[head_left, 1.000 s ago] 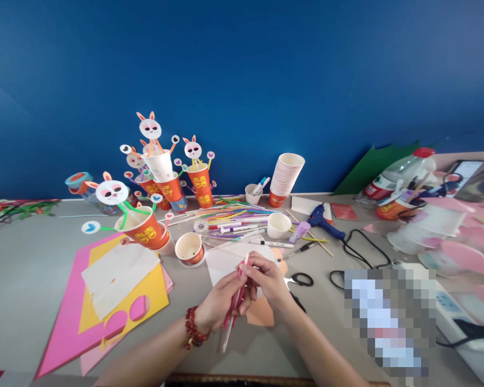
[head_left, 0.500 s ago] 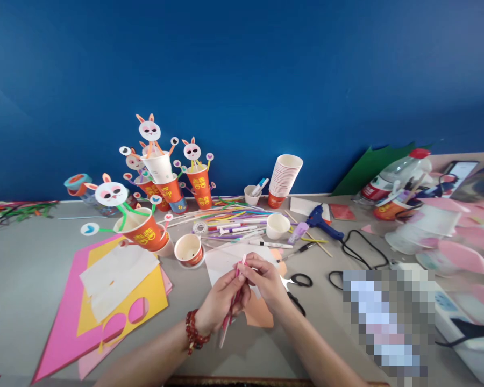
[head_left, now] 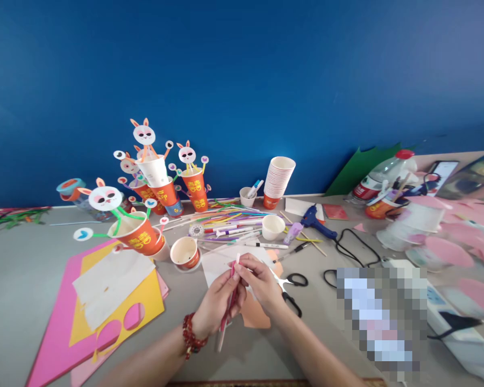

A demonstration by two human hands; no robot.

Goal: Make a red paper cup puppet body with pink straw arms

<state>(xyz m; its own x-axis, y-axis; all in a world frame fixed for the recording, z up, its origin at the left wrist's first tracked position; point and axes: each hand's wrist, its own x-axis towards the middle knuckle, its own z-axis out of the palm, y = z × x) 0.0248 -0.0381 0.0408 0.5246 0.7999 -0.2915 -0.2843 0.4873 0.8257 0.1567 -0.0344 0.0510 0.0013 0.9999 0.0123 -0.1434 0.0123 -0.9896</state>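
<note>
Head view. Both hands are occupied and meet low in the centre, above the grey table (head_left: 318, 344). The left hand (head_left: 218, 303), with a red bead bracelet (head_left: 191, 336) at its wrist, is closed around a pink strip (head_left: 233, 300) and a pale stick (head_left: 220, 339), which lie side by side. The right hand (head_left: 260, 279) grips the upper end of the bundle between thumb and bent fingers, its fingertips close to the left thumb.

Position of the held pieces: the bundle slants, top leaning away from the wearer and slightly right. A short tip protrudes above the two thumbs; the middle runs through the left hand, partly hidden by the fingers. The lower end emerges beneath that hand, the stick reaching farther down than the strip. Whether the two are joined cannot be determined.

Surroundings of the grip: a white sheet (head_left: 213, 264) lies beyond the hands, and an orange paper piece (head_left: 256, 316) lies below the right hand. Black-handled scissors (head_left: 298, 279) are just right of the right hand. An orange paper cup (head_left: 192, 261) stands beyond the left hand, apart from it. Pink board (head_left: 53, 344) and yellow paper (head_left: 155, 301) lie farther left.
</note>
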